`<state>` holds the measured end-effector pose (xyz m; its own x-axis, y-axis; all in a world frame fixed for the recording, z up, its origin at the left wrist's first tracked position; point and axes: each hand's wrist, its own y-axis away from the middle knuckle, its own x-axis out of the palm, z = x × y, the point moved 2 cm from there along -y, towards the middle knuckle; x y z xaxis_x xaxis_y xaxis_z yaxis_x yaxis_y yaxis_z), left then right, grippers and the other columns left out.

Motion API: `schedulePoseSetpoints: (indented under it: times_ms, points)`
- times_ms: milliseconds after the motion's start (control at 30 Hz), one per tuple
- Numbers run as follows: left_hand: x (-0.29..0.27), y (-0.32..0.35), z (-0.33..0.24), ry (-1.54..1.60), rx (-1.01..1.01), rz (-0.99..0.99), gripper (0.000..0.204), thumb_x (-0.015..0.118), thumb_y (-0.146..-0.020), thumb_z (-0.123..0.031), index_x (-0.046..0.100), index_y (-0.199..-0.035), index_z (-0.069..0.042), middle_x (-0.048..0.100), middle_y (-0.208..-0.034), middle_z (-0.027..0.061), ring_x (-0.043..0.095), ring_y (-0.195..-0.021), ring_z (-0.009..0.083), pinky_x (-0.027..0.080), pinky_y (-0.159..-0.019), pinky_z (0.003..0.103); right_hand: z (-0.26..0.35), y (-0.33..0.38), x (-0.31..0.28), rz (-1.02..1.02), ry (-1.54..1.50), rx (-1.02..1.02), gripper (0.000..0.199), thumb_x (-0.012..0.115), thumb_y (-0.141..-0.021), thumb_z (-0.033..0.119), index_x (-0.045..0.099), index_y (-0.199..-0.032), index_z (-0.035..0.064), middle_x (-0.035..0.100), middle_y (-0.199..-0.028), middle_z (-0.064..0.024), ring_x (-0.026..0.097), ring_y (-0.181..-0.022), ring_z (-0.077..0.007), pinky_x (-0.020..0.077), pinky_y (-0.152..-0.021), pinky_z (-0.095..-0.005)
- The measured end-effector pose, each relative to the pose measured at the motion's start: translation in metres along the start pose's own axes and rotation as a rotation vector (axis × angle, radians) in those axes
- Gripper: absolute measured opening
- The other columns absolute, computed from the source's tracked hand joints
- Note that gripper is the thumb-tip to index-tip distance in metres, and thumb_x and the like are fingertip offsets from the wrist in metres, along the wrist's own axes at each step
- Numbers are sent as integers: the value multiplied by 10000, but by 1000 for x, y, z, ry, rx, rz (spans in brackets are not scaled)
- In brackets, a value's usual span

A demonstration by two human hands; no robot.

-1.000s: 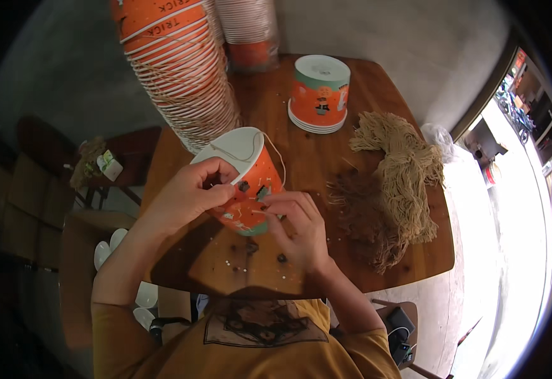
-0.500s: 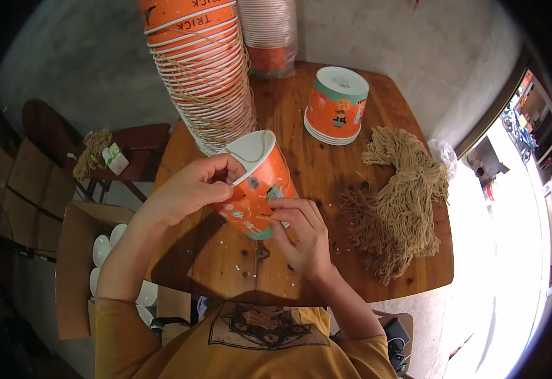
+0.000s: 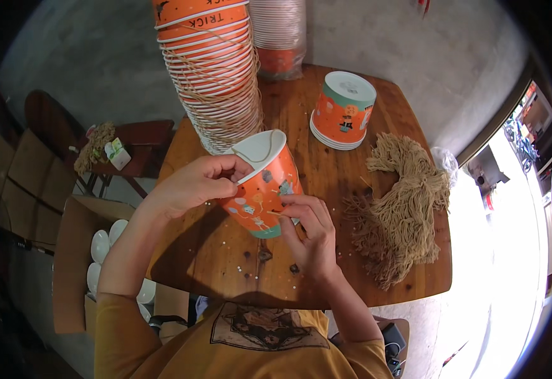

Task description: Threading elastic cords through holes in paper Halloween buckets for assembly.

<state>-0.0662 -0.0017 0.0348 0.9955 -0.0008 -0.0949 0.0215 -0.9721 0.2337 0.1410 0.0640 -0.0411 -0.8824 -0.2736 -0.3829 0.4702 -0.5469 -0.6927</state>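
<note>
A tilted orange paper bucket [image 3: 260,201] with a white rim and a green base band is held over the table, its mouth turned toward the far left. My left hand [image 3: 195,187] grips its near rim, thumb outside and fingers reaching inside. A loop of tan cord [image 3: 258,161] lies across the bucket's mouth. Beside the bucket's right wall, my right hand [image 3: 312,235] is closed in a pinch on a short cord end [image 3: 274,213]. Whether that end joins the loop is hidden.
A tall leaning stack of orange buckets [image 3: 216,82] with cords rises behind. Plastic-wrapped buckets [image 3: 279,44] stand beyond it, upturned buckets [image 3: 345,120] at the back right. A tan cord bundle [image 3: 412,208] lies right on the wooden table [image 3: 225,271]. A cardboard box [image 3: 70,265] holds white bowl-like pieces.
The whole view has shifted slightly, so the table things appear a little right and lower. Both hands keep nearly the same hold on bucket and cord.
</note>
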Motion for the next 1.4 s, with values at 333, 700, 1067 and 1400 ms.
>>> schedulePoseSetpoints:
  times_ms: [333,700,1067,1400]
  points:
    - [4,-6,-1,42,-45,142,251,551,-781,-6,615,-1023,-20,576,-924,-17,529,-839,56,436,-766,211,0,0,-3,8,62,10,181,717,-742,-11,622,-874,70,654,-1044,-70,624,-850,-275,517,-754,-358]
    - [17,-13,2,26,-31,147,196,545,-773,9,603,-959,-13,542,-882,-22,501,-809,59,427,-737,218,16,-9,-8,53,103,-218,231,702,-725,-55,584,-899,40,676,-962,-97,627,-850,-292,523,-754,-376]
    - [23,-16,2,43,-55,155,199,545,-769,30,581,-958,-21,528,-879,-24,503,-819,64,440,-748,216,16,-11,-5,-138,255,-46,225,706,-677,-33,555,-806,72,596,-683,-67,557,-586,-270,475,-536,-354]
    - [26,-16,1,46,-14,184,266,557,-786,33,558,-1040,-46,517,-946,-20,514,-881,68,458,-830,234,17,-13,-3,-143,293,-80,206,701,-693,-16,545,-790,76,585,-669,-62,545,-574,-257,467,-513,-346]
